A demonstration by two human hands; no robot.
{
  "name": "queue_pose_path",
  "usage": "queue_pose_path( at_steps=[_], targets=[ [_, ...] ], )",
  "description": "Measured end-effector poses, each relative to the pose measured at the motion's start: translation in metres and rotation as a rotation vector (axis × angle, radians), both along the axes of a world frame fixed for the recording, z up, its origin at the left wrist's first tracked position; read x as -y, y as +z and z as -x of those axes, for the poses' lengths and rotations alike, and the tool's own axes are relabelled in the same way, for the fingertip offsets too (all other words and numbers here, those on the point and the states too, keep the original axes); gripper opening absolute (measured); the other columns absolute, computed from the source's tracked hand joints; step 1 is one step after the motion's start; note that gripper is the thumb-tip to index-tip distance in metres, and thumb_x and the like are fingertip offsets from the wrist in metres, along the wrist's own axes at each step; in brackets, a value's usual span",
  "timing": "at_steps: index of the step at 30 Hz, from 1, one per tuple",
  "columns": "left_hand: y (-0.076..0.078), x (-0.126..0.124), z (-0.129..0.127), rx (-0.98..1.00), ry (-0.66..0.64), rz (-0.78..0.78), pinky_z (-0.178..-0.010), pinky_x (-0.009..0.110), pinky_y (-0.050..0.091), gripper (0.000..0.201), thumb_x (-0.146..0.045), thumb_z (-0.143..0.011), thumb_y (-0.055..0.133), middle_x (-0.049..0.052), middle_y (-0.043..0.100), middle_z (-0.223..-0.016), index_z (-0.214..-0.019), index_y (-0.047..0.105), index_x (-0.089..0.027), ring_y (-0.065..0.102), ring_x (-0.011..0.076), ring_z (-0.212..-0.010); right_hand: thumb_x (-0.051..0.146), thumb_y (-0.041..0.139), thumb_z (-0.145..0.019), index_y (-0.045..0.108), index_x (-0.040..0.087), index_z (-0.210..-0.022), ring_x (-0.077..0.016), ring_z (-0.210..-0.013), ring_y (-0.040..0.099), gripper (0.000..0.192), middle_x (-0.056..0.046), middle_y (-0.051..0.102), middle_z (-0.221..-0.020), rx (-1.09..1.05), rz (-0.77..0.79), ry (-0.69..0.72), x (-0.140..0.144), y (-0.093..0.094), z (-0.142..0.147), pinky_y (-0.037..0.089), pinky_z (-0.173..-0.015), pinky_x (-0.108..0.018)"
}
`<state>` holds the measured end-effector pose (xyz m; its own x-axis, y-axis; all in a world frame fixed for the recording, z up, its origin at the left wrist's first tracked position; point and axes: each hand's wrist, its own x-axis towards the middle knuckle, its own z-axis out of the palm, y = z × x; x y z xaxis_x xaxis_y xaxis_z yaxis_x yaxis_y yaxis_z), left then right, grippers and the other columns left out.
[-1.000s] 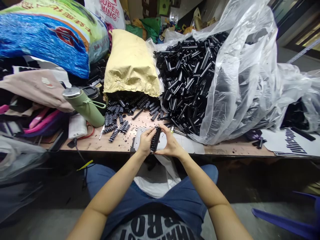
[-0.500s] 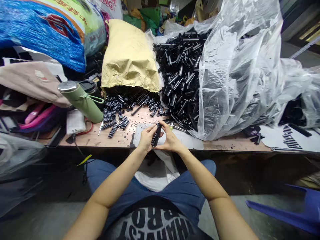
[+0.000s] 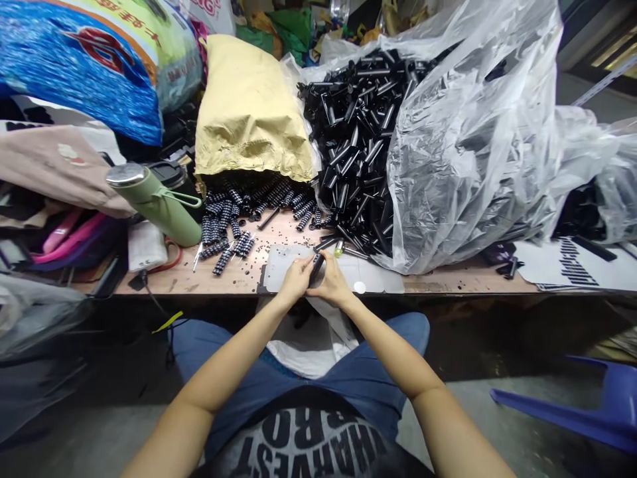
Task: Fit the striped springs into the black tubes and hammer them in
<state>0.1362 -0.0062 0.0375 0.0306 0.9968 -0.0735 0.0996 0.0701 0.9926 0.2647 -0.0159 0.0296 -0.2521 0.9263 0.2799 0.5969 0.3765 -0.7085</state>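
Both hands meet at the near edge of the bench [image 3: 448, 285], over a grey sheet [image 3: 279, 269] that lies flat on the bench top. The left hand [image 3: 295, 282] and the right hand [image 3: 332, 284] are each clamped on one small black part [image 3: 315, 267], which is held between the fingertips of both hands just above the sheet. The part is short, dark and tilted; finer detail cannot be told.

Behind the hands, toward the far edge, a heap of black tubes [image 3: 355, 139] spills out of a clear plastic bag [image 3: 472, 139]. To the left of the heap, a tan paper sack [image 3: 249, 113] lies with its mouth facing the near edge, and black ribbed pieces [image 3: 233, 212] are scattered out from the mouth across the bench top. A green flask [image 3: 156, 202] lies tilted at the left end of the bench, near the ribbed pieces. A blue woven sack [image 3: 74, 66] sits in the far left corner.
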Motion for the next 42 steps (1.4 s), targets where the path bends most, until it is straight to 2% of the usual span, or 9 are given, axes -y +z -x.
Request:
queue_pose_path(
  at_steps=[4,7,9,12,21,24,31,36,42],
  targets=[
    [-0.016,0.011,-0.001,-0.659,-0.136,-0.426,-0.093,0.044,0.047,0.041,-0.013,-0.085,0.053,0.016,0.061,-0.105,-0.125,0.060,-0.011,0.055,0.0264,-0.101,0.028,0.069,-0.067,0.025,0.012,-0.141,-0.0332,-0.131,0.037,0.087,-0.022,0.040,-0.137,0.095,-0.005,-0.022,0.000,-0.014,-0.007,0.033,-0.109,-0.052],
    [-0.024,0.011,0.002,-0.902,-0.265,-0.547,-0.086,0.043,0.049,0.040,-0.012,-0.090,0.041,0.017,0.061,-0.098,-0.127,0.056,-0.008,0.055,0.0260,-0.095,0.034,0.066,-0.075,0.037,0.016,-0.137,-0.0303,-0.127,0.041,0.070,-0.017,0.044,-0.134,0.232,-0.010,0.013,-0.012,-0.007,-0.037,0.037,-0.105,-0.049],
    [-0.028,0.008,0.006,-0.972,-0.336,-0.615,-0.085,0.043,0.050,0.042,-0.011,-0.091,0.037,0.017,0.060,-0.098,-0.130,0.053,-0.008,0.056,0.0260,-0.095,0.032,0.056,-0.086,0.051,0.016,-0.124,-0.0295,-0.117,0.046,0.042,-0.016,0.051,-0.123,0.389,-0.025,-0.173,-0.023,0.002,-0.061,0.041,-0.098,-0.048],
    [-0.033,0.001,0.014,-0.989,-0.404,-0.688,-0.085,0.042,0.050,0.048,-0.004,-0.089,0.032,0.019,0.059,-0.104,-0.133,0.048,-0.006,0.056,0.0256,-0.098,0.025,0.048,-0.090,0.061,0.014,-0.105,-0.0293,-0.103,0.047,0.022,-0.016,0.056,-0.108,0.685,-0.010,-0.360,-0.034,0.015,-0.088,0.042,-0.084,-0.042],
    [-0.043,-0.020,0.044,-0.871,-0.489,-0.871,-0.084,0.037,0.048,0.038,-0.013,-0.093,0.040,0.016,0.062,-0.104,-0.128,0.054,-0.012,0.059,0.0218,-0.097,0.030,0.050,-0.093,0.062,0.014,-0.098,-0.0265,-0.098,0.048,0.021,-0.014,0.061,-0.101,0.947,-0.055,-0.148,-0.023,0.017,-0.101,0.033,-0.081,-0.036],
    [-0.038,-0.018,0.046,-0.944,-0.434,-0.845,-0.083,0.040,0.045,0.035,-0.017,-0.094,0.042,0.015,0.064,-0.106,-0.126,0.056,-0.015,0.060,0.0228,-0.096,0.027,0.045,-0.095,0.062,0.012,-0.098,-0.0260,-0.095,0.053,0.022,-0.014,0.064,-0.097,0.907,-0.039,-0.145,-0.013,0.022,-0.101,0.034,-0.080,-0.035],
    [-0.026,-0.007,0.042,-1.053,-0.409,-0.761,-0.089,0.046,0.038,0.041,-0.011,-0.093,0.039,0.013,0.065,-0.113,-0.130,0.053,-0.020,0.058,0.0250,-0.102,0.039,0.023,-0.101,0.055,0.020,-0.100,-0.0185,-0.067,0.061,0.037,-0.004,0.065,-0.075,0.465,0.161,-0.226,0.022,0.056,-0.067,0.036,-0.061,-0.026],
    [-0.027,0.002,0.033,-1.102,-0.372,-0.710,-0.096,0.049,0.035,0.046,-0.010,-0.092,0.035,0.014,0.065,-0.117,-0.133,0.051,-0.020,0.056,0.0266,-0.109,0.038,0.028,-0.100,0.053,0.019,-0.096,-0.0207,-0.062,0.062,0.031,-0.006,0.066,-0.072,0.695,0.306,-0.288,0.041,0.059,-0.049,0.033,-0.055,-0.027],
    [-0.034,0.029,-0.006,-1.107,-0.326,-0.658,-0.111,0.052,0.021,0.063,-0.035,-0.091,0.041,0.025,0.037,-0.146,-0.143,0.033,-0.001,0.029,0.0350,-0.138,0.042,0.015,-0.101,0.054,0.020,-0.099,-0.0207,-0.067,0.065,0.045,-0.007,0.069,-0.076,0.481,0.105,-0.285,0.045,0.085,-0.013,0.039,-0.058,-0.027]
  ],
)
